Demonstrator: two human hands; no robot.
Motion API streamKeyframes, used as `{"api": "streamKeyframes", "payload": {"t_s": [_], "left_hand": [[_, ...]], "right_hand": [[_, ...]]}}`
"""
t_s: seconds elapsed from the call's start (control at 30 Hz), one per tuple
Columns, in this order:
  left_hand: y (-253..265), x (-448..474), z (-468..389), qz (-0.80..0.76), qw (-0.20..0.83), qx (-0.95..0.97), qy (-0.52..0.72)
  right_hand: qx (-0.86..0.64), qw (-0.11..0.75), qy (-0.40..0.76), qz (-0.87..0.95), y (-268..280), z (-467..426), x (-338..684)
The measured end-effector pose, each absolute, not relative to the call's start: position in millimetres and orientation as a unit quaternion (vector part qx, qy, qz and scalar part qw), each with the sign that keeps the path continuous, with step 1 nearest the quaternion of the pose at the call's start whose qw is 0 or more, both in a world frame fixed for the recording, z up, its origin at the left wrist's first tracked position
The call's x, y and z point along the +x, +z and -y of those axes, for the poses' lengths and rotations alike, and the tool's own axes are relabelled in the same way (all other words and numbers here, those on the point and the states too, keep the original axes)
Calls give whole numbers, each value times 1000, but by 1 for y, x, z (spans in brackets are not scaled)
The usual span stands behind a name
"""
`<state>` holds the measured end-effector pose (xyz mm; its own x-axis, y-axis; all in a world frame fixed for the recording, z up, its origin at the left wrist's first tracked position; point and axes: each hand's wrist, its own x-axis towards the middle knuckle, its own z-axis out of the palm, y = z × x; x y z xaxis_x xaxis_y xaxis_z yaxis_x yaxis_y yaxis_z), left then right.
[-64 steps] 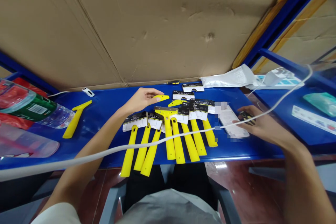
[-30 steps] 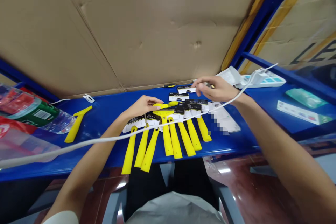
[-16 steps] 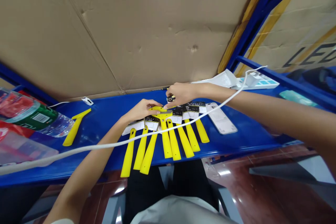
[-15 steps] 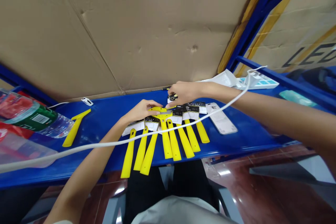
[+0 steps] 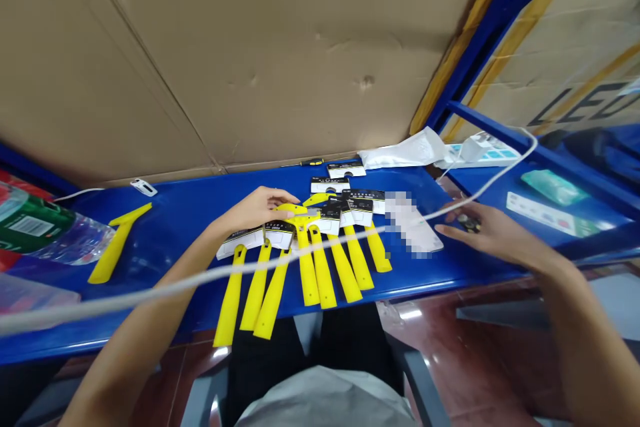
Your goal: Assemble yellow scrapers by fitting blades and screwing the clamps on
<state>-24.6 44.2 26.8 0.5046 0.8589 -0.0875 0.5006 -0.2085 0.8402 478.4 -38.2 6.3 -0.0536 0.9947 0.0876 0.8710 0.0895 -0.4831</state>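
Several yellow scrapers (image 5: 320,265) with black-and-white card sleeves lie side by side on the blue shelf (image 5: 185,227), handles over its front edge. My left hand (image 5: 253,208) rests on the head of one scraper (image 5: 300,217) in the middle of the row, fingers pressing a yellow part onto it. My right hand (image 5: 480,233) is off to the right above the shelf, closed around a small black-and-yellow tool (image 5: 469,223). A flat blurred card (image 5: 413,230) lies between the scrapers and my right hand.
A white cable (image 5: 200,277) runs across in front from lower left to a power strip (image 5: 480,150) at the back right. A lone yellow handle (image 5: 117,243), a plastic bottle (image 5: 35,230) and a white bag (image 5: 405,150) lie on the shelf. Cardboard lines the back.
My right hand pulled back from the scraper head near my left hand to the right side of the shelf, still with the small tool. My left hand stayed on the scraper.
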Motion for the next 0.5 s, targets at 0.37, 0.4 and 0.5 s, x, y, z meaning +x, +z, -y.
{"api": "streamKeyframes", "payload": {"t_s": [0.37,0.4,0.5], "left_hand": [[27,-24,-44,-445,424,765,191],[26,-24,-44,-443,423,767,191],[26,-24,-44,-441,424,768,191]], "right_hand": [[-652,171,230,702,-6,46,485],[-653,172,227,702,-6,46,484],[-651,179,218,704,-7,47,484]]}}
